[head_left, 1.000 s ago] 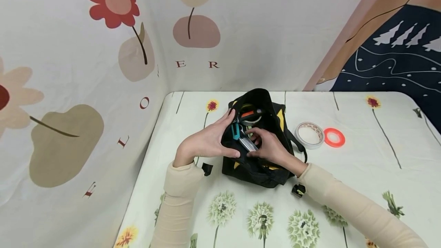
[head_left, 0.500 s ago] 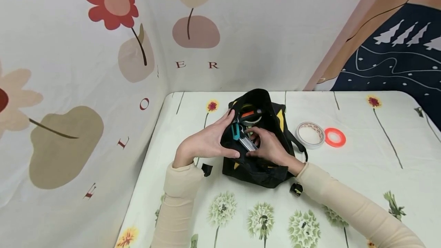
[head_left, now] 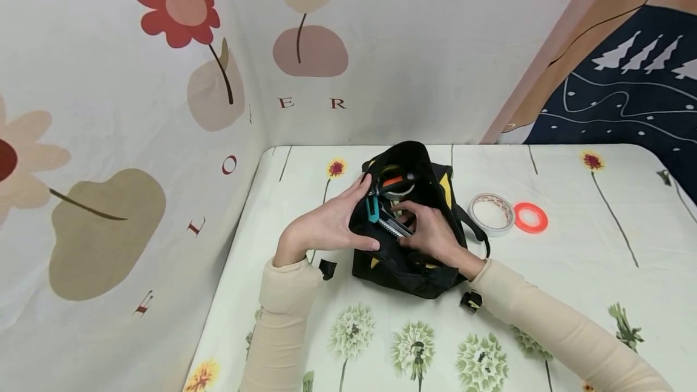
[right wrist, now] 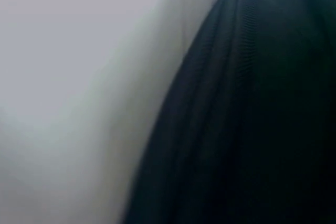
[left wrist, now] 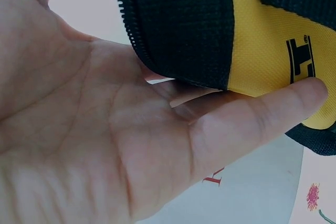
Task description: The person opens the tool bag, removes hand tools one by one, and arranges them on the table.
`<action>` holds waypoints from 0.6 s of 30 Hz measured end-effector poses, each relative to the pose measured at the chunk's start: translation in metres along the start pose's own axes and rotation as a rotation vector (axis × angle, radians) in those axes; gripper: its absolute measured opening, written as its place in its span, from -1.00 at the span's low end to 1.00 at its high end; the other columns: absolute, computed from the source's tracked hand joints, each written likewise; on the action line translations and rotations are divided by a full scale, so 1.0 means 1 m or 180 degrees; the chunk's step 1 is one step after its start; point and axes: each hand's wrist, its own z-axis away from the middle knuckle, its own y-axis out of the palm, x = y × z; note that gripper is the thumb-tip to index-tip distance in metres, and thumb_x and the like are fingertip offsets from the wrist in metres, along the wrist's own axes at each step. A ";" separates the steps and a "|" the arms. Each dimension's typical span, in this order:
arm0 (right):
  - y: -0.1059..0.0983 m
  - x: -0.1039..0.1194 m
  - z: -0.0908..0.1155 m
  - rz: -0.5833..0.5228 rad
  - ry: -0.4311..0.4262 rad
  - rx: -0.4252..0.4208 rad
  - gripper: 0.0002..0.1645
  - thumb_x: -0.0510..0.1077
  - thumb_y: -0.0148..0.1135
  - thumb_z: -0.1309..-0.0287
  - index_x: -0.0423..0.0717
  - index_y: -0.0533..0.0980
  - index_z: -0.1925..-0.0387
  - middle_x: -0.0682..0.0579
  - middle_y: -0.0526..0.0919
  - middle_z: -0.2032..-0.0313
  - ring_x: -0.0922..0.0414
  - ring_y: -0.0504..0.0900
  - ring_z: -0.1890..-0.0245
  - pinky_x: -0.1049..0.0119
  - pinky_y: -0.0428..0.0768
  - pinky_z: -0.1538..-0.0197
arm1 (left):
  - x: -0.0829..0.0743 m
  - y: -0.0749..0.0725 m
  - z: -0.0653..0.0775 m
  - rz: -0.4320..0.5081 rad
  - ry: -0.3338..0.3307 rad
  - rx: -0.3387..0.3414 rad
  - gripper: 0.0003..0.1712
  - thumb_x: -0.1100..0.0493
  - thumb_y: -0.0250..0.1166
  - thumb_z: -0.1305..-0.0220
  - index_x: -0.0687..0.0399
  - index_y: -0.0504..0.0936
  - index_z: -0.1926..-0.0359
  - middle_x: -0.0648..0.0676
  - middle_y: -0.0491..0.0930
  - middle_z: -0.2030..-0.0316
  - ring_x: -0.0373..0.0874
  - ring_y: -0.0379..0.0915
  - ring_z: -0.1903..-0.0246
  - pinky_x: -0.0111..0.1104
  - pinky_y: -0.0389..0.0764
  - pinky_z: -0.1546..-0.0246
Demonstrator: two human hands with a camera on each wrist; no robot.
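Note:
A black tool bag (head_left: 405,280) with yellow panels stands unzipped on the table. My left hand (head_left: 332,216) holds its left rim, thumb at the front of the mouth and fingers farther back. In the left wrist view, the palm and a straight little finger lie against the bag's yellow panel (left wrist: 262,45). Reaching into the mouth, my right hand (head_left: 430,231) has thumb and fingers around a utility knife (head_left: 394,225) with a toothed silver body and a teal end. Behind it lies a tool with black and orange handles (head_left: 391,181). The right wrist view shows mostly dark bag fabric (right wrist: 252,108).
A wide clear tape roll (head_left: 491,228) and a smaller orange-red tape roll (head_left: 530,218) lie right of the bag. A black strap (head_left: 474,225) hangs off the bag's right side. Printed fabric walls (head_left: 381,95) rise behind and left of the floral tablecloth (head_left: 588,259).
My right hand has shifted slightly rightward inside the bag, and the utility knife's near end has shifted a little with it. My left hand stays in place at the rim.

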 end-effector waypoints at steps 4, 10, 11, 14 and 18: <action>-0.005 0.001 0.002 0.0032 0.0093 -0.0008 -0.28 -0.42 0.70 0.05 -0.19 0.72 -0.23 -0.10 0.87 0.11 -0.04 0.84 0.16 -0.04 0.77 0.08 | 0.000 0.000 -0.001 -0.0009 0.0005 -0.0003 0.46 -0.02 0.58 -0.33 0.13 -0.33 -0.81 0.14 -0.41 -0.80 0.04 -0.43 -0.78 0.03 -0.07 -0.73; -0.015 0.006 0.003 0.0116 0.0127 -0.0100 -0.29 -0.40 0.66 0.05 -0.17 0.72 -0.23 -0.09 0.86 0.13 -0.04 0.83 0.19 -0.02 0.75 0.12 | 0.001 0.000 0.000 0.0009 0.0010 -0.0009 0.46 -0.03 0.58 -0.33 0.12 -0.33 -0.81 0.14 -0.41 -0.80 0.05 -0.44 -0.78 0.05 -0.07 -0.73; -0.016 0.006 0.003 0.0117 0.0125 -0.0127 -0.29 -0.40 0.65 0.05 -0.16 0.73 -0.23 -0.09 0.86 0.14 -0.04 0.82 0.20 -0.02 0.75 0.12 | 0.002 0.000 0.000 0.0017 0.0006 -0.0008 0.46 -0.03 0.58 -0.33 0.11 -0.34 -0.81 0.14 -0.42 -0.80 0.06 -0.44 -0.78 0.05 -0.07 -0.73; -0.018 0.007 0.004 0.0087 0.0118 -0.0198 -0.30 -0.41 0.64 0.06 -0.15 0.73 -0.22 -0.08 0.85 0.15 0.00 0.81 0.26 -0.02 0.74 0.13 | 0.001 0.000 0.000 0.0032 0.0006 -0.0009 0.45 -0.03 0.58 -0.34 0.11 -0.34 -0.81 0.14 -0.42 -0.80 0.07 -0.44 -0.78 0.07 -0.07 -0.73; -0.020 0.009 0.006 0.0037 0.0079 -0.0283 -0.31 -0.41 0.64 0.05 -0.13 0.74 -0.21 -0.08 0.84 0.15 0.05 0.79 0.31 0.05 0.72 0.14 | 0.001 0.001 0.000 0.0058 -0.0002 -0.0019 0.45 -0.01 0.58 -0.35 0.10 -0.34 -0.81 0.13 -0.42 -0.80 0.07 -0.44 -0.78 0.07 -0.08 -0.73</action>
